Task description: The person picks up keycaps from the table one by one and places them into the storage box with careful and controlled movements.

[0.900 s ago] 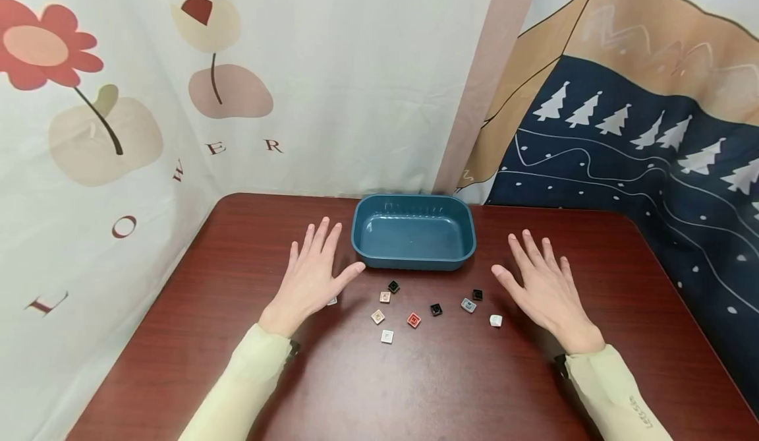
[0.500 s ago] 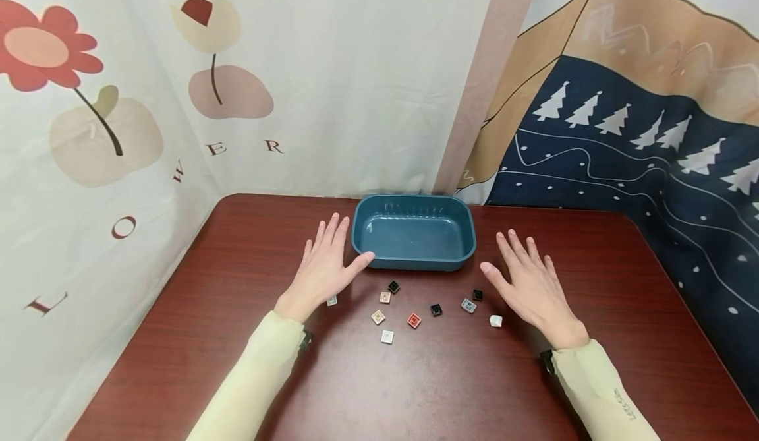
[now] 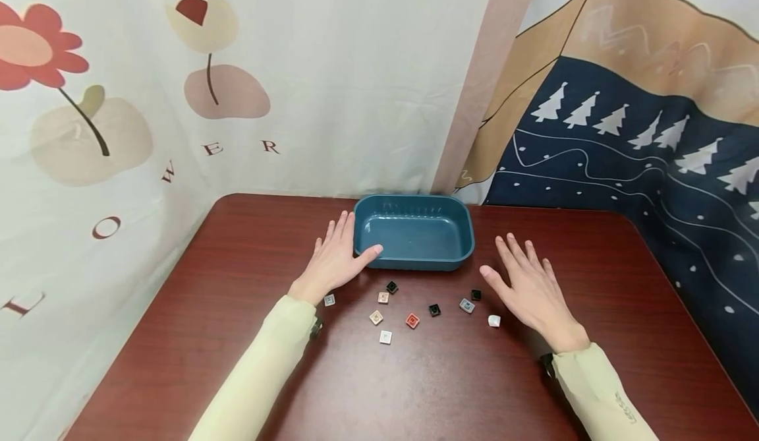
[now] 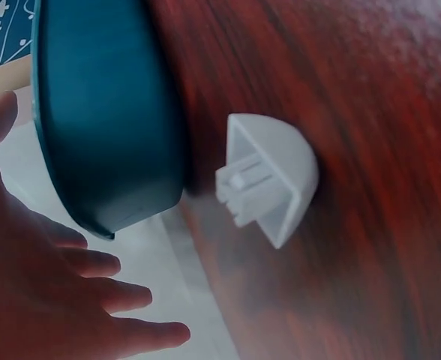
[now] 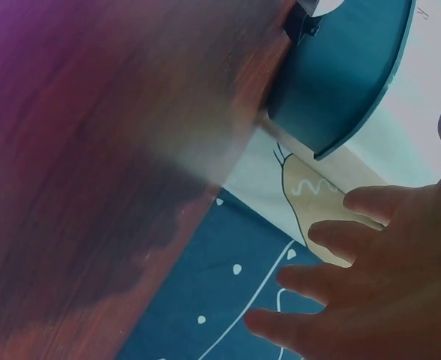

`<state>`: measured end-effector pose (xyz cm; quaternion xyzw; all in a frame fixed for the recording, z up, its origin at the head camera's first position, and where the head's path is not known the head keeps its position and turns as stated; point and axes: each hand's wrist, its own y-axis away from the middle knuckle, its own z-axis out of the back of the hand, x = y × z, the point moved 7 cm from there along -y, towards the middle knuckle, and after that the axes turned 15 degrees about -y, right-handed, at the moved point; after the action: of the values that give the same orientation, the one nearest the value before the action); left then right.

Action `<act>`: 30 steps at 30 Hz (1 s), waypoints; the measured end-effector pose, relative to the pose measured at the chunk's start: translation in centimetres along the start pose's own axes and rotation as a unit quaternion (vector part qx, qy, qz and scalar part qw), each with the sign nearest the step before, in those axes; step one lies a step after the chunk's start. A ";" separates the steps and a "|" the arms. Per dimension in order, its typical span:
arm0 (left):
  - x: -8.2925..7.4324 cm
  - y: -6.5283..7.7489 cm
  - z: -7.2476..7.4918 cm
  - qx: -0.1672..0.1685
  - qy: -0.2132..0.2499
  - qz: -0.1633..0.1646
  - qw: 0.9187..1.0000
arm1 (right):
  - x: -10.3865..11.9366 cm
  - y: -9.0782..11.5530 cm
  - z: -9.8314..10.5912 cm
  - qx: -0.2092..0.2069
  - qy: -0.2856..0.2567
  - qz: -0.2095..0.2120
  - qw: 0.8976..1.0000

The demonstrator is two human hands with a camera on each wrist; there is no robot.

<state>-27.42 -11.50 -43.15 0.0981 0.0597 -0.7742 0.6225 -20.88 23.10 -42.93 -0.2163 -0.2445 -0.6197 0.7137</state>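
My left hand [image 3: 333,261] hovers at the left end of a blue plastic bin [image 3: 415,264], fingers straight and thumb spread over its near left corner. It holds nothing. Several small keycaps lie scattered in front of the bin: a red keycap [image 3: 412,321], a beige keycap [image 3: 376,318], a grey-blue keycap [image 3: 466,305] and others in black, white and pale pink. A pale keycap [image 4: 269,176] appears large in the left wrist view, its stem showing. My right hand [image 3: 536,293] hangs spread and bare right of the bin, near a white keycap [image 3: 494,321].
The dark red wooden table [image 3: 379,395] has rounded back corners. Behind it hangs a white curtain [image 3: 332,85] with flower prints, and a navy and tan printed cloth [image 3: 593,151] hangs at the right. The bin stands at the back edge with nothing seen inside.
My left hand has moved right, up to the bin's left end, uncovering a pale keycap. My right hand has come slightly left. Bin and keycaps stay in place.
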 end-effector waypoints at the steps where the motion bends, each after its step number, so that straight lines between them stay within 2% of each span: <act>1: 0.0 0.0 -0.1 0.002 -0.002 -0.002 1.000 | 0.0 0.0 0.0 -0.001 0.001 0.001 1.000; 8: -0.2 0.1 -0.3 0.002 -0.016 -0.016 1.000 | 0.0 0.4 0.3 -0.006 0.009 0.013 1.000; 22: -0.6 1.1 -0.7 -0.002 -0.023 -0.007 1.000 | -0.3 2.3 1.0 0.005 0.022 0.025 0.999; 30: -0.7 1.4 -0.8 0.001 -0.027 -0.004 1.000 | 0.0 3.6 0.4 0.018 0.053 0.047 0.997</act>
<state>-25.84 -10.94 -43.74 0.0775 0.0427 -0.7790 0.6207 -17.32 23.82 -42.65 -0.1811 -0.2071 -0.5917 0.7578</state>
